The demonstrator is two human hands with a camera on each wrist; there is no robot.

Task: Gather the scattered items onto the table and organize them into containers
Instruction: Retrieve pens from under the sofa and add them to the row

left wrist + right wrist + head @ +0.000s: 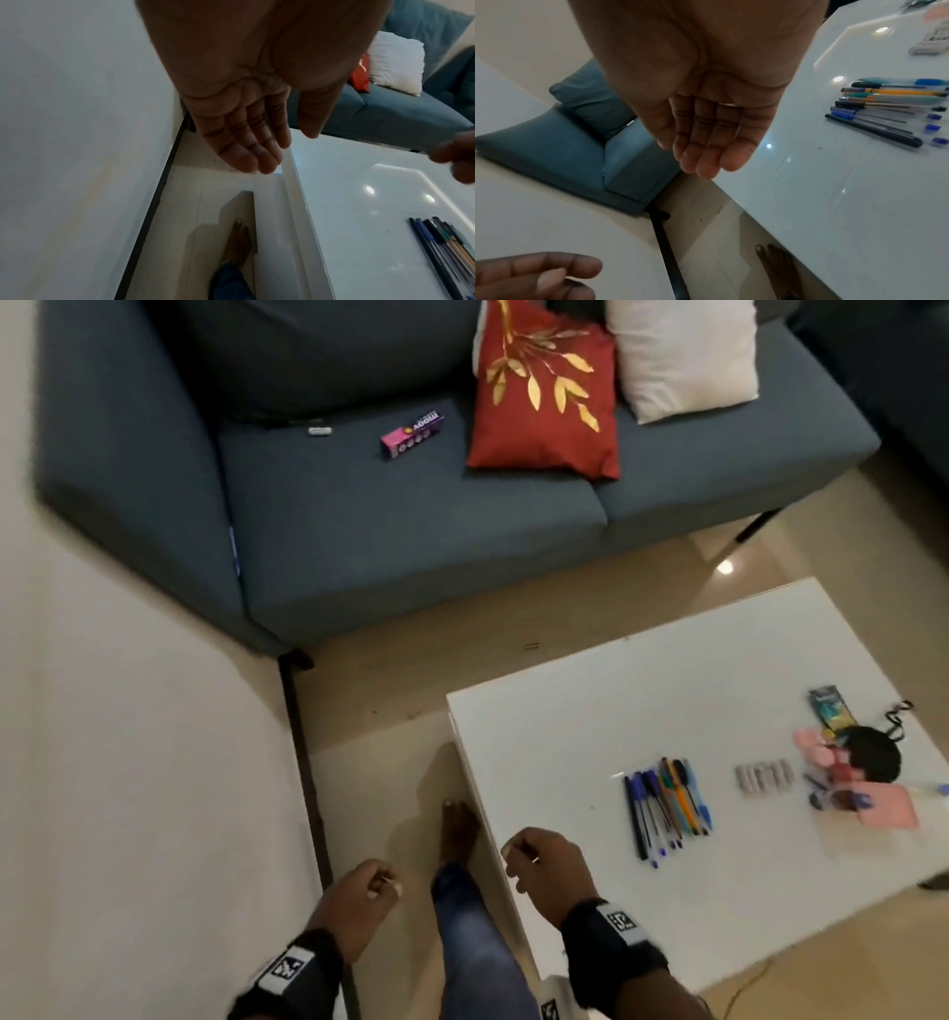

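A pink box [411, 434] and a small white object [319, 430] lie on the seat of the blue sofa [411, 541]. On the white table [642, 690] there is a row of pens [667, 806], a row of small pale cylinders [765, 777] and a heap of small items [852, 773]. My left hand [367, 886] hangs over the floor left of the table corner, its fingers relaxed and empty [244, 142]. My right hand [534, 860] hovers over the table's near left corner, also empty, with a ring on one finger [706, 138].
A red cushion [544, 397] and a white cushion [683, 356] lean on the sofa back. A wall [128, 762] runs along the left. My bare foot [458, 829] stands on the tiled floor between the wall and the table.
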